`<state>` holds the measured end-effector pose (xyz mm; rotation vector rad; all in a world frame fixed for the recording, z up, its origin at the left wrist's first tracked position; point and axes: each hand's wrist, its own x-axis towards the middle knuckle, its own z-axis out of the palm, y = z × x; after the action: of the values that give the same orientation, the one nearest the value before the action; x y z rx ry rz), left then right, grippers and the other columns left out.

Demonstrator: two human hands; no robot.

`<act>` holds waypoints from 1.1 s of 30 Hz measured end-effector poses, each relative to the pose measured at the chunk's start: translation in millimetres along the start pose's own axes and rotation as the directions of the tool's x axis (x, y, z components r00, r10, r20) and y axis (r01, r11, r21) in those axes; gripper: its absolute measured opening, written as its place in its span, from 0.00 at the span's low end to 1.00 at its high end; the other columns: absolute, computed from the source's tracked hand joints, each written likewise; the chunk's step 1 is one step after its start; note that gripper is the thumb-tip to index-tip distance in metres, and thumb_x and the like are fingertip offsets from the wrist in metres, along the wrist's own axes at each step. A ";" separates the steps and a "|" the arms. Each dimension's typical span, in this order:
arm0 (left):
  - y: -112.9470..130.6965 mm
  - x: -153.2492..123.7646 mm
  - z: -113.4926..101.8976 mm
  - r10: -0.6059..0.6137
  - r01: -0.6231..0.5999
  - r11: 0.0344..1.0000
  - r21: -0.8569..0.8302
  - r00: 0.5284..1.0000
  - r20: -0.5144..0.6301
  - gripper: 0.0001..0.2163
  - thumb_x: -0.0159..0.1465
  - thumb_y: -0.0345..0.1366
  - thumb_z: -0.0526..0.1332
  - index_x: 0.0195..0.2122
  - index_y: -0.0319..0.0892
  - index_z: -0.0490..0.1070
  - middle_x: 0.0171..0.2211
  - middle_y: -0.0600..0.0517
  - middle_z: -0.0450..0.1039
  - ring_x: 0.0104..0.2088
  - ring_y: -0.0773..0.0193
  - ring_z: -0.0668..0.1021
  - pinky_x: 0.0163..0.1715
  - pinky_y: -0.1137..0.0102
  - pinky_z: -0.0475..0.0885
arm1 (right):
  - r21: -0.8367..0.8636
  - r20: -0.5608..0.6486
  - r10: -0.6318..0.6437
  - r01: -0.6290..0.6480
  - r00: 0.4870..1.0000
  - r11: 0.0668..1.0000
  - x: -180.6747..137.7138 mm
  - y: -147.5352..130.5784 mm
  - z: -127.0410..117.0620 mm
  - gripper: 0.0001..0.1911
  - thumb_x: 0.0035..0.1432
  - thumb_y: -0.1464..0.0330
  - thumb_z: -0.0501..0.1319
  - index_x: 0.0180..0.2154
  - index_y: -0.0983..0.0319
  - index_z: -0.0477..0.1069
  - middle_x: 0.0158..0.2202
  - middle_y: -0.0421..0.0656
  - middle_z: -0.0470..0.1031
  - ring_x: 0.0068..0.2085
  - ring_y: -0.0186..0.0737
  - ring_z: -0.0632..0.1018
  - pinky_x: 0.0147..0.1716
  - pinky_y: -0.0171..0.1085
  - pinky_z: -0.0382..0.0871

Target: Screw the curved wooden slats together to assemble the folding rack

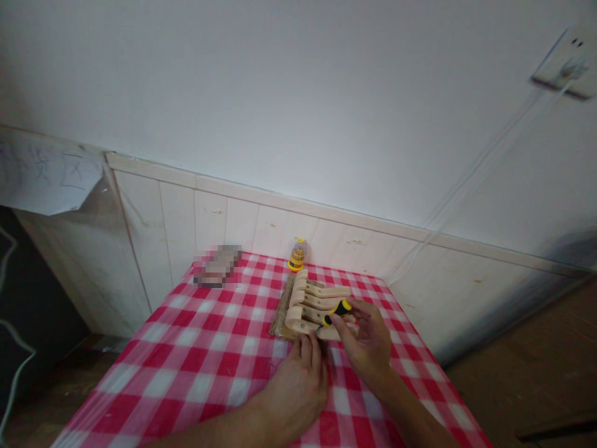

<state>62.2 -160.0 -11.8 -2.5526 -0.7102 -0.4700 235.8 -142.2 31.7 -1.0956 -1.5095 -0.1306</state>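
Observation:
A pale wooden rack (pixel 311 303) with several curved hooks lies flat on the red-and-white checked tablecloth (pixel 209 354). My right hand (pixel 368 341) is closed round a small yellow-and-black screwdriver (pixel 336 312), whose tip points down-left at the near end of the rack. My left hand (pixel 296 386) rests on the cloth just in front of the rack, fingers together and touching the rack's near edge.
A yellow screwdriver-bit holder (pixel 297 255) stands at the table's far edge by the wood-panelled wall. A blurred object (pixel 217 266) lies at the far left corner. A wall socket (pixel 566 62) with a white cable is at upper right. Floor lies on both sides of the table.

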 end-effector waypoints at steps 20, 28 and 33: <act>1.0 0.3 2.1 -0.005 0.005 1.000 0.005 0.998 -0.060 0.17 0.71 0.35 0.60 0.52 0.26 0.79 0.57 0.23 0.76 0.55 0.34 0.81 0.49 0.45 0.75 | 0.156 0.182 0.108 -0.137 0.977 0.978 -4.4 -17.3 13.6 0.16 0.65 0.68 0.68 0.54 0.53 0.78 0.47 0.46 0.87 0.44 0.47 0.89 0.44 0.44 0.88; 2.8 0.2 4.7 -0.022 0.023 1.000 0.013 0.998 -0.063 0.18 0.70 0.33 0.60 0.56 0.25 0.77 0.57 0.22 0.75 0.56 0.34 0.80 0.50 0.44 0.73 | 0.181 0.310 0.087 -0.149 0.947 0.972 0.3 -22.2 10.8 0.17 0.70 0.70 0.61 0.57 0.50 0.76 0.52 0.45 0.85 0.52 0.47 0.87 0.50 0.47 0.85; 2.8 0.4 4.3 -0.014 0.014 1.000 0.000 0.998 -0.053 0.17 0.70 0.34 0.61 0.54 0.25 0.78 0.57 0.22 0.75 0.55 0.34 0.81 0.52 0.43 0.73 | 0.126 0.323 0.062 -0.107 0.944 0.986 4.3 -25.3 8.4 0.18 0.67 0.71 0.63 0.55 0.50 0.78 0.48 0.43 0.87 0.48 0.46 0.88 0.49 0.45 0.85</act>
<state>65.0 -159.8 -16.2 -2.5260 -0.7090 -0.5402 213.3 -148.4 45.2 -1.1012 -1.7252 0.2218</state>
